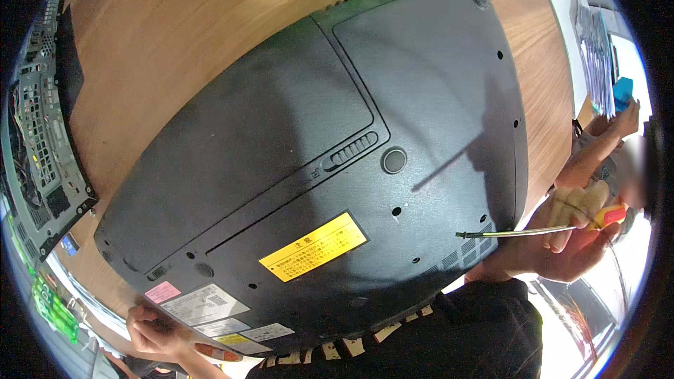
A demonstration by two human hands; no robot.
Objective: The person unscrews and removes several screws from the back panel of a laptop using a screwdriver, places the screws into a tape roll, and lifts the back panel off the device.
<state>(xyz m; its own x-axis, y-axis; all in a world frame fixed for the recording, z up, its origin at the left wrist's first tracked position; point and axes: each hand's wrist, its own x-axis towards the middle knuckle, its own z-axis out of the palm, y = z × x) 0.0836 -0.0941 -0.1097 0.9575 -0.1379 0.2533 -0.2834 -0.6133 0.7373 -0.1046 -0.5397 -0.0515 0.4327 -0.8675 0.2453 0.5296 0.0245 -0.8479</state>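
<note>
A black laptop [281, 133] lies bottom-up on a wooden table [175, 21]. Its underside shows a yellow warning label [314, 245], several white stickers [203, 305], a slide latch [349, 151] and small screw holes. My right hand [572, 242] is off the laptop's right edge and grips a screwdriver [519, 231] with a yellow and red handle. The tip points left and sits just over the laptop's right rim near a vent. My left hand [151, 330] curls around the laptop's near left corner beside the stickers.
An open metal computer chassis [42, 133] with cables stands at the table's left edge. Another person's hand [621, 119] is raised at the far right by a blue object [622, 90]. My black sleeve [477, 323] fills the lower middle.
</note>
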